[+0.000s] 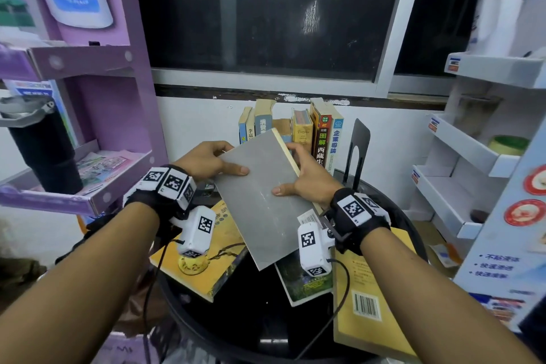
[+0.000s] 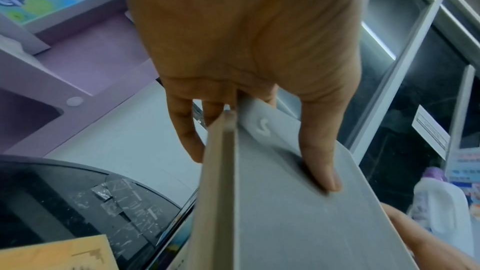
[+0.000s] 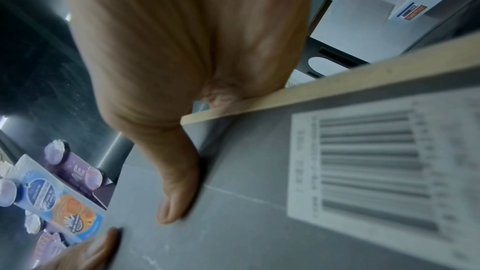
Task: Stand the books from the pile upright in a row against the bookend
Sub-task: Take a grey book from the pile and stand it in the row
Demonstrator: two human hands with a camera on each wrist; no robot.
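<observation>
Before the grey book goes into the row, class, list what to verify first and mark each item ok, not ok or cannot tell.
1. Left hand has a grip on the grey book: ok.
2. Right hand holds its other edge: ok.
3. Book upright: not ok, tilted.
4. Bookend stands at the row's right end: ok.
5. Row of books upright: ok.
6. Free slot for this book: cannot tell.

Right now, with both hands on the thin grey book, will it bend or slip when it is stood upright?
The thin grey paperback book looks slim, so it probably flexes a little and feels light. Its matte cover seems unlikely to slip: the left hand and right hand pinch it by opposite edges. Standing alone, it would likely tip; lean it on the upright book row.
</observation>
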